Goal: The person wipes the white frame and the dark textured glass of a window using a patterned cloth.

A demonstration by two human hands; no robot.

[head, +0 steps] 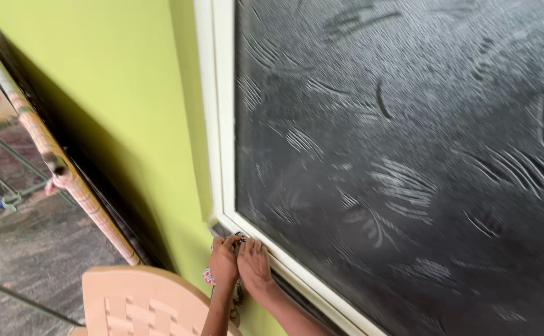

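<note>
A large black board (402, 155) with brush-like streaks hangs on a lime-green wall (116, 93), framed in white (217, 124). Both hands meet at the frame's lower left corner. My left hand (223, 260) and my right hand (254, 264) press together on a small patterned cloth (208, 275), partly hidden between the fingers. The cloth shows red, white and dark patches and hangs down a little below the hands against the wall.
A peach plastic chair back (141, 302) stands just below the hands. A wrapped pole (66, 180) leans along the wall at left. Metal railing bars (4, 193) and a dark stone floor (29, 249) lie beyond it.
</note>
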